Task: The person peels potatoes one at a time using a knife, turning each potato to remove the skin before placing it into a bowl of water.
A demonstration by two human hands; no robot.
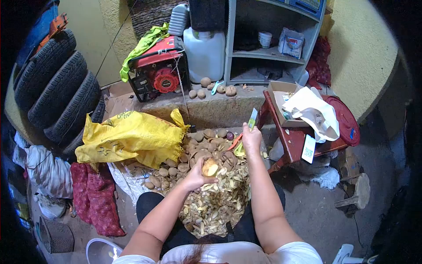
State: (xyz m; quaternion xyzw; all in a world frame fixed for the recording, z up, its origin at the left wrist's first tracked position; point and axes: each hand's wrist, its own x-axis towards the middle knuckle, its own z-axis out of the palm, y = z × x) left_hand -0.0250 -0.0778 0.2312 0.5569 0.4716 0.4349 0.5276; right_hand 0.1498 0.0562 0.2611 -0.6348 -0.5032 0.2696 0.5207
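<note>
My left hand (200, 175) is wrapped round a partly peeled potato (210, 167), its pale flesh showing on one side. To the right and farther forward, my right hand (252, 138) grips a green-handled tool (252, 119) whose pale, flat end points up and away. Beneath both hands lies a heap of peelings (213, 211). Unpeeled potatoes (198, 146) are piled beyond my left hand, with a dark red round item (230, 136) among them. An orange tool (234, 142) and a yellow-green one (239, 150) rest beside my right forearm.
A yellow sack (132, 138) lies at the left, near red net bags (94, 198) and stacked tyres (66, 83). Behind a low ledge (206, 108) stand a generator (160, 75) and a shelf (272, 53). A red table (288, 145) holds a box (278, 99) at the right.
</note>
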